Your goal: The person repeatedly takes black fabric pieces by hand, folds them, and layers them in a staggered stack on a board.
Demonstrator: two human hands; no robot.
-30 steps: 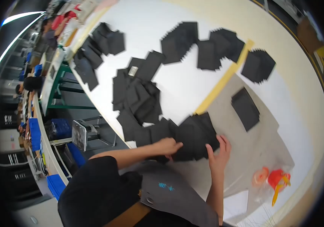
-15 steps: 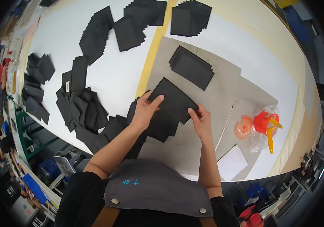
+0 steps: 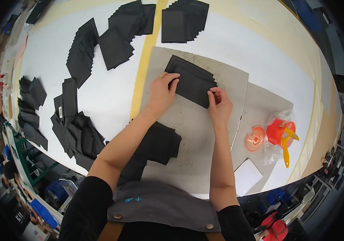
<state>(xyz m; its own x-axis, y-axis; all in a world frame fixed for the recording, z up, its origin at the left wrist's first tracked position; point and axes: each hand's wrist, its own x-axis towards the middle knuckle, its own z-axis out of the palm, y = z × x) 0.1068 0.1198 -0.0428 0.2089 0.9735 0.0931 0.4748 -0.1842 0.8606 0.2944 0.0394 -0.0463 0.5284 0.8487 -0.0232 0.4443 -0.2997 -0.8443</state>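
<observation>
A flat black rectangular piece (image 3: pixel 192 89), leather-like or fabric, lies over a short overlapped row of like pieces (image 3: pixel 176 60) on the grey board (image 3: pixel 204 148). My left hand (image 3: pixel 162 91) pinches its left edge between thumb and fingers. At its right corner, my right hand (image 3: pixel 221 105) pinches it the same way. Only narrow strips of the lower pieces show along the top and right. Nearer my body, a pile of black pieces (image 3: pixel 162 142) rests on the board, partly covered by my left forearm.
Fanned black stacks (image 3: pixel 81 54) lie along the table's far side, and a loose heap (image 3: pixel 77 132) sits at left. To the right stand a red pot (image 3: pixel 274 130) with yellow-handled brushes (image 3: pixel 286 150), an orange lid (image 3: pixel 255 138) and a white pad (image 3: pixel 247 176).
Both hands have moved away from my body, carrying the black piece from above the near pile onto the overlapped row. The camera view has shifted slightly.
</observation>
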